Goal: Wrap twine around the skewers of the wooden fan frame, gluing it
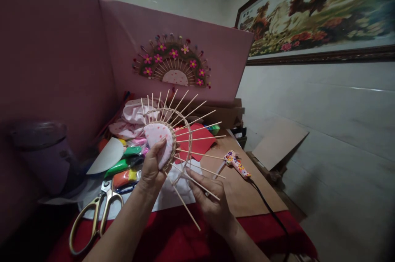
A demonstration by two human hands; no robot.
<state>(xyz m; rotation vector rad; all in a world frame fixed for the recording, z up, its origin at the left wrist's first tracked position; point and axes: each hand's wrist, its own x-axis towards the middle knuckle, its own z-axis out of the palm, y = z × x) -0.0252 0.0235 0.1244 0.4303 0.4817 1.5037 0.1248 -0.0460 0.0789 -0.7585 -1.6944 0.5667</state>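
Note:
My left hand point(152, 167) grips a half-round base point(159, 138) covered in pale pink cloth with small red marks, its thumb on the face. Thin wooden sticks point(197, 132) fan out from the curved edge, which is bordered by braided cord. Farther out, an arc of tan braided cord point(188, 124) crosses the sticks. My right hand point(210, 196) is at the lower sticks, fingertips closed at the lower end of that cord arc; what exactly they pinch is partly hidden.
Gold-handled scissors point(97, 216) lie front left, near coloured clay packets point(123, 177) and a white half-disc point(106, 157). A flowered glue gun point(236, 165) with a black cord lies right. Red sheets point(197, 142) lie behind. A finished-looking flowered fan point(173, 62) hangs on the pink panel point(222, 56).

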